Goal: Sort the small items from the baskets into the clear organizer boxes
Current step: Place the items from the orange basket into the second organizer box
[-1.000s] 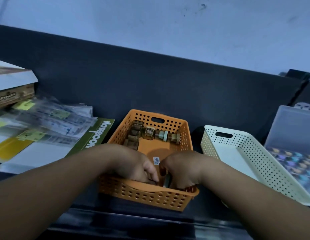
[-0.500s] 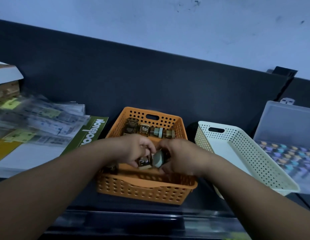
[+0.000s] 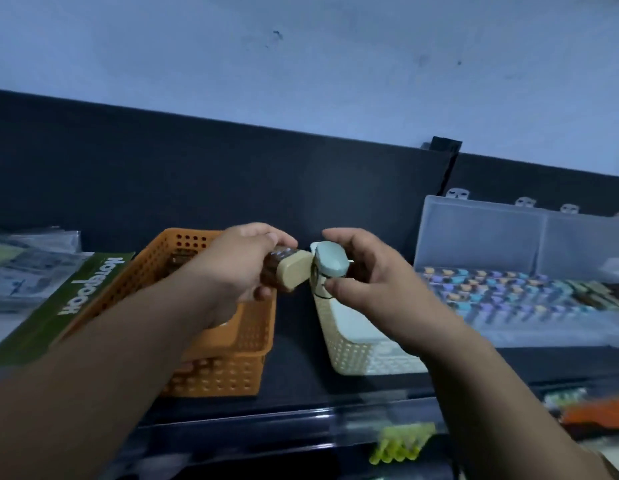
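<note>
Hands now up out of the orange basket point(image 3: 218, 372): left hand point(image 3: 238, 268) grips a beige-capped item point(image 3: 292, 273), right hand point(image 3: 373, 282) pinches a teal-capped item point(image 3: 330, 263), so organizer box point(image 3: 508, 306) next, probably.

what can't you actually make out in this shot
All head view.
Inside of the orange basket: mostly covered by the left hand and forearm.
Beige-capped item and blue-capped item: bodies largely wrapped by the left hand and right hand.
Clear organizer box: right end cut off by the frame edge; pieces inside blurred.
Yellow thing at the bottom: too blurred to identify.
</note>
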Motion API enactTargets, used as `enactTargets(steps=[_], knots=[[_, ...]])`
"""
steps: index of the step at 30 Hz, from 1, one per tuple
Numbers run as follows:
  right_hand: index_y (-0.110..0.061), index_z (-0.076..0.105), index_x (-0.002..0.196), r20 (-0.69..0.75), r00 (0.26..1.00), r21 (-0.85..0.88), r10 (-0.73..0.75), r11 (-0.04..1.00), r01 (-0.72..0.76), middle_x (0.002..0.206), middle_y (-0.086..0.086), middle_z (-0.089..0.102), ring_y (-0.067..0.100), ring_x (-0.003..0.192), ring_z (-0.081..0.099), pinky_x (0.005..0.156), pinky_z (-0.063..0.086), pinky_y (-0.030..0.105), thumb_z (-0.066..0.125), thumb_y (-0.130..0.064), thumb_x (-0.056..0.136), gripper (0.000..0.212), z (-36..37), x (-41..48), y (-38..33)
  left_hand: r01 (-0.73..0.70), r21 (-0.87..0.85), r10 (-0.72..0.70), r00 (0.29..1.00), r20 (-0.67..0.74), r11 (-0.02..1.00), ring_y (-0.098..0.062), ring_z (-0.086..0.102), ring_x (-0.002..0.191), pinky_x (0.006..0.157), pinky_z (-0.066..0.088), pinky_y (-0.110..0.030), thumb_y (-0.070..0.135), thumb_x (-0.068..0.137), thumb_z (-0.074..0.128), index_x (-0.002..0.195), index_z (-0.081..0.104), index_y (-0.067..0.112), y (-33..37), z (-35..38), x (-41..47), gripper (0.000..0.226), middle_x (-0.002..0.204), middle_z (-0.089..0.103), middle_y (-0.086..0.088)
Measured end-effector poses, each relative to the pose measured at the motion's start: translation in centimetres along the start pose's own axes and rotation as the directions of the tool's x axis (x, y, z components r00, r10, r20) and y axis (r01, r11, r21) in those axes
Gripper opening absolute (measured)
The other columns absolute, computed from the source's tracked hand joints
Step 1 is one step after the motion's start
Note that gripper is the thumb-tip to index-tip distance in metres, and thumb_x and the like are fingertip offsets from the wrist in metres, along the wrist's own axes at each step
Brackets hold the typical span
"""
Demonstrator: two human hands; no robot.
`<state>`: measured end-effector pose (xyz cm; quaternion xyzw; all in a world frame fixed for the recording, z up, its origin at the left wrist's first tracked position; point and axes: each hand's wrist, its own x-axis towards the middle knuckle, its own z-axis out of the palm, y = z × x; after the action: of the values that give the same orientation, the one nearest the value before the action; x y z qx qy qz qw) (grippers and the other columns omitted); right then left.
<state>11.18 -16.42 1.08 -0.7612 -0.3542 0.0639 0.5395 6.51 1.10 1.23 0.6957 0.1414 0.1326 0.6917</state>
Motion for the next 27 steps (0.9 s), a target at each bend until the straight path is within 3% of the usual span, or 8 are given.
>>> enactTargets(steps=[3,6,10,13,17,22,27], knots=[[-0.033,0.055,0.117,-0.088,0.996,0.026,0.021,0.999,-0.019,0.112,-0.005,0.066,0.007,0.096,0.064,0.085,0.051,0.025,0.065,-0.001,0.085,0.047,-4.9,-4.4,1.4,0.148,-0.194,-0.127,0.985,0.118,0.97,-0.014,0.054,0.045,0.036,0.033,-0.02,0.029,0.099,0.046,0.095,0.06,0.009,0.3,6.9,-1.9,0.025,0.071,0.062,-0.008],[-0.03,0.056,0.119,-0.155,0.984,0.079,0.087,0.994,-0.075,0.109,-0.001,0.068,0.013,0.097,0.066,0.09,0.054,0.033,0.063,0.002,0.085,0.047,-9.6,-9.0,3.0,0.294,-0.29,-0.21,0.935,0.287,0.911,-0.013,0.053,0.051,0.038,0.033,-0.018,0.039,0.093,0.052,0.092,0.059,0.015,0.1,13.2,-4.0,0.025,0.069,0.062,-0.002],[-0.024,0.054,0.127,-0.231,0.959,0.193,0.167,0.973,-0.123,0.111,-0.001,0.068,0.012,0.099,0.065,0.089,0.054,0.03,0.06,0.001,0.085,0.049,-15.9,-15.3,5.3,0.394,-0.367,-0.16,0.834,0.528,0.843,-0.015,0.054,0.063,0.045,0.034,-0.019,0.023,0.077,0.055,0.091,0.065,0.013,-0.3,21.1,-7.3,0.02,0.081,0.061,-0.005],[-0.022,0.055,0.126,-0.302,0.925,0.279,0.231,0.949,-0.146,0.105,-0.002,0.067,0.013,0.093,0.064,0.083,0.054,0.03,0.055,0.001,0.088,0.044,-20.4,-20.1,7.1,0.437,-0.396,-0.099,0.763,0.639,0.808,-0.018,0.057,0.065,0.046,0.038,-0.02,0.012,0.06,0.055,0.097,0.064,0.006,-1.2,27.3,-9.5,0.038,0.086,0.062,-0.008],[-0.025,0.061,0.117,-0.389,0.863,0.346,0.323,0.919,-0.189,0.102,-0.002,0.067,0.015,0.09,0.066,0.08,0.057,0.035,0.052,-0.002,0.09,0.037,-25.7,-25.7,9.4,0.482,-0.369,-0.132,0.73,0.67,0.795,-0.019,0.06,0.067,0.044,0.043,-0.019,0.009,0.07,0.056,0.089,0.067,0.005,-2.7,34.6,-11.5,0.022,0.087,0.065,-0.009],[-0.023,0.062,0.115,-0.484,0.796,0.415,0.364,0.896,-0.158,0.096,-0.003,0.069,0.024,0.094,0.066,0.088,0.054,0.047,0.06,-0.014,0.073,0.043,-31.8,-30.5,11.5,0.519,-0.308,-0.177,0.69,0.702,0.798,-0.02,0.059,0.067,0.053,0.047,-0.025,0.023,0.069,0.062,0.099,0.064,0.009,-3.6,42.5,-12.4,0.033,0.086,0.065,-0.01],[-0.019,0.06,0.115,-0.536,0.749,0.453,0.39,0.881,-0.134,0.092,-0.005,0.072,0.02,0.092,0.067,0.09,0.053,0.042,0.061,-0.011,0.067,0.048,-35.8,-32.6,14.2,0.53,-0.236,-0.228,0.666,0.711,0.815,-0.02,0.06,0.067,0.062,0.045,-0.03,0.033,0.071,0.058,0.096,0.067,0.007,-4.1,48.7,-11.4,0.037,0.082,0.068,-0.012]])
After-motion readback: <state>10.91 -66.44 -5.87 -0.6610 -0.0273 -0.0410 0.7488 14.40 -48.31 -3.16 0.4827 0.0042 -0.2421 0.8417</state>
